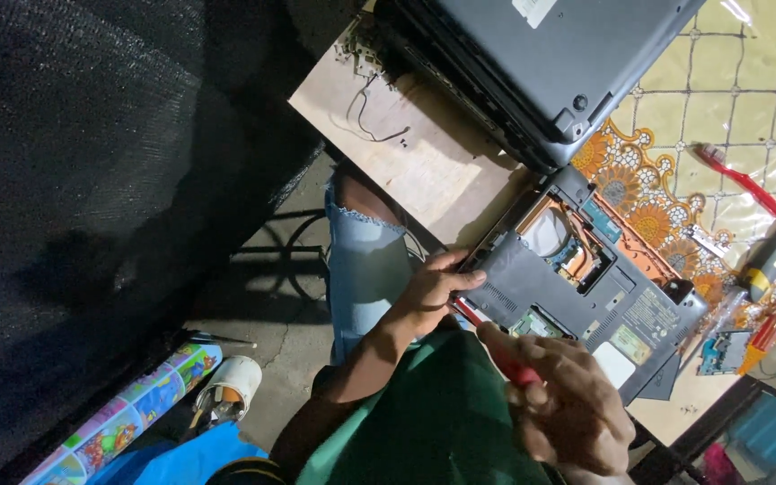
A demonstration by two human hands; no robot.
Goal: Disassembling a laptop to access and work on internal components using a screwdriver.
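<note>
My right grip [568,404] clamps the red screwdriver [496,346]; left grip [433,287] pinches the laptop base [586,296] at nine o'clock; a slip could gouge it.

grey laptop base [577,287], red-handled screwdriver [496,346], orange floral tablecloth [639,180]

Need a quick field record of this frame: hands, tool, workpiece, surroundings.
left hand: grips the near edge of the laptop base
right hand: holds a red-handled screwdriver, tip at the base's edge
laptop base: dark, underside up, cover off, copper heat pipe and boards exposed
second laptop: grey, lying closed above the base
table: floral patterned cover, wooden board at its left end
loose tools: screwdrivers and small parts at the right
floor: white cup, colourful roll
</note>
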